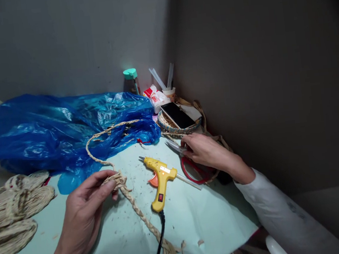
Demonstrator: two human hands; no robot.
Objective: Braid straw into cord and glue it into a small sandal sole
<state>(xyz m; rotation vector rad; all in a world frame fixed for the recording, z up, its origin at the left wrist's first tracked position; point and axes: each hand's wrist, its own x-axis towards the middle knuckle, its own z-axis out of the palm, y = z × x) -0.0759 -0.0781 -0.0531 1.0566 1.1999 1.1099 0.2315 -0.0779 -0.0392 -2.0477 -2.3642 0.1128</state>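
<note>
Between its thumb and fingers, my left hand (89, 200) pinches a small coiled end of a braided straw cord (137, 209). From there the cord runs down toward the front edge, ending in loose strands, and another length loops up over the blue bag. My right hand (204, 149) is over a pair of scissors with red handles (192, 173), its fingers closed around the part near the pivot. The blades point up and left. Between my hands lies a yellow glue gun (162, 176), a glue stick in its back.
A blue plastic bag (51, 127) spreads across the back left. Straw braid pieces (11, 212) lie at the left. Behind my right hand, a phone (178, 116) rests on a woven basket (165, 125), near a bottle (131, 82) and a cup with glue sticks (170, 93). Walls stand close behind and right.
</note>
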